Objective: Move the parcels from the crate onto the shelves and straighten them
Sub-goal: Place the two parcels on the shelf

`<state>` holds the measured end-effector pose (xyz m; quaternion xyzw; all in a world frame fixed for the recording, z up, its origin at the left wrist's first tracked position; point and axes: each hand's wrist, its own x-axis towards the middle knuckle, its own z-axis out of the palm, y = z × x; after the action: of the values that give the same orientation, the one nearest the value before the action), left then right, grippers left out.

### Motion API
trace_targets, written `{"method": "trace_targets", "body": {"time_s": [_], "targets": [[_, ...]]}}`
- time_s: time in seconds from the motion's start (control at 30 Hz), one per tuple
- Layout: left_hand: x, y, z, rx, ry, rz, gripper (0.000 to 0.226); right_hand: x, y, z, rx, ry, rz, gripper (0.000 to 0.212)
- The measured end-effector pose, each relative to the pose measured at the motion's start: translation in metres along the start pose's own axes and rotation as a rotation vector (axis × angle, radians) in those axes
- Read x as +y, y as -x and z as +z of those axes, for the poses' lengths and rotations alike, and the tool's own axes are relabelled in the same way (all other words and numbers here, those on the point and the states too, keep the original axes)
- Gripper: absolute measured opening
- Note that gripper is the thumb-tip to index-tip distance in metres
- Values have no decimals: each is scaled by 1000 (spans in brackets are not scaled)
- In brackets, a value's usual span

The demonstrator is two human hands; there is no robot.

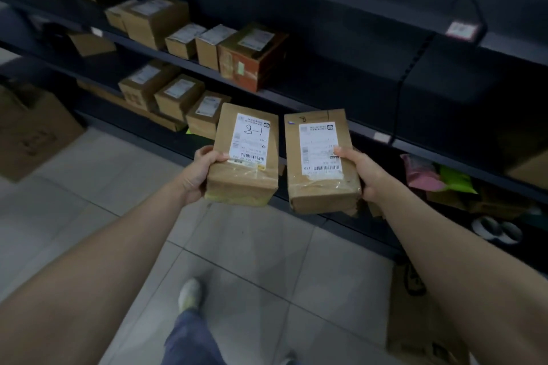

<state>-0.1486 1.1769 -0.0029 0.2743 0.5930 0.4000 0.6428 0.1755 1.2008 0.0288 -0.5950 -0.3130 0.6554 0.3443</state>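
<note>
My left hand (198,172) grips a brown parcel (244,175) whose white label carries a handwritten "8-1". Beside it, my right hand (363,172) grips a second brown parcel (321,187) with a white label, thumb on top. Both parcels are held side by side in the air in front of the dark shelves (326,111). Several brown parcels (252,58) stand in rows on the middle shelf, and more parcels (178,96) stand on the shelf below, to the left of my hands. No crate is in view.
A large cardboard box (32,130) stands on the tiled floor at the left. Pink and green bags (436,176) lie on the low shelf at the right. Another cardboard box (421,317) stands on the floor at lower right. My foot (189,293) is below.
</note>
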Motion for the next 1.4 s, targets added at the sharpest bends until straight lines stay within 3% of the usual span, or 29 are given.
{"method": "trace_targets", "body": {"time_s": [0.13, 0.33, 0.5, 0.67, 0.77, 0.93, 1.03, 1.13, 1.23, 1.4], "targets": [[11, -62, -41, 11, -91, -76, 61, -2, -51, 31, 25, 66, 78, 40], [45, -149, -84, -57, -222, -196, 60, 17, -116, 86, 68, -22, 111, 32], [65, -210, -80, -148, -258, -240, 77, 29, -159, 95, 134, -138, 177, 37], [58, -283, -71, -195, -267, -281, 78, 29, -221, 85, 179, -150, 211, 56], [51, -326, -68, -208, -284, -293, 71, 34, -261, 79, 181, -143, 223, 43], [46, -387, -64, -245, -328, -285, 82, 44, -318, 75, 232, -180, 248, 47], [27, -440, -72, -271, -344, -291, 106, 49, -348, 77, 270, -203, 195, 40], [16, -476, -73, -279, -357, -258, 107, 59, -376, 78, 337, -212, 144, 37], [18, -488, -70, -308, -374, -226, 95, 74, -403, 78, 364, -246, 124, 64], [14, -514, -63, -291, -390, -201, 56, 86, -434, 84, 331, -344, 80, 32]]}}
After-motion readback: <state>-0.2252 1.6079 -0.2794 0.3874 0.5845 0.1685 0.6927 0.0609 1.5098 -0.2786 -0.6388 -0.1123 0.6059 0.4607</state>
